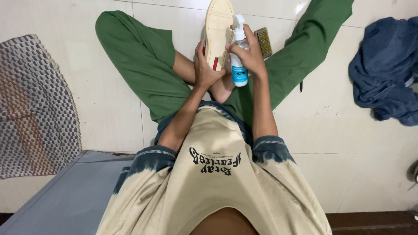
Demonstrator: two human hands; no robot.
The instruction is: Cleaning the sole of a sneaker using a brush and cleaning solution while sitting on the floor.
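Shoe (217, 32) sole-up at centre far, left hand (204, 69) on its left, spray bottle (238, 52) in right hand (248, 54) just right. Brush (263, 42) beyond bottle. Mat (37, 104) far left, crumpled cloth (387, 69) far right.

Bright even indoor light, soft shadows, sharp focus, floor tiles (348, 130) glare-free

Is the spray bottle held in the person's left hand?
No, the right hand grips the spray bottle, while the left hand holds the shoe sole-up.
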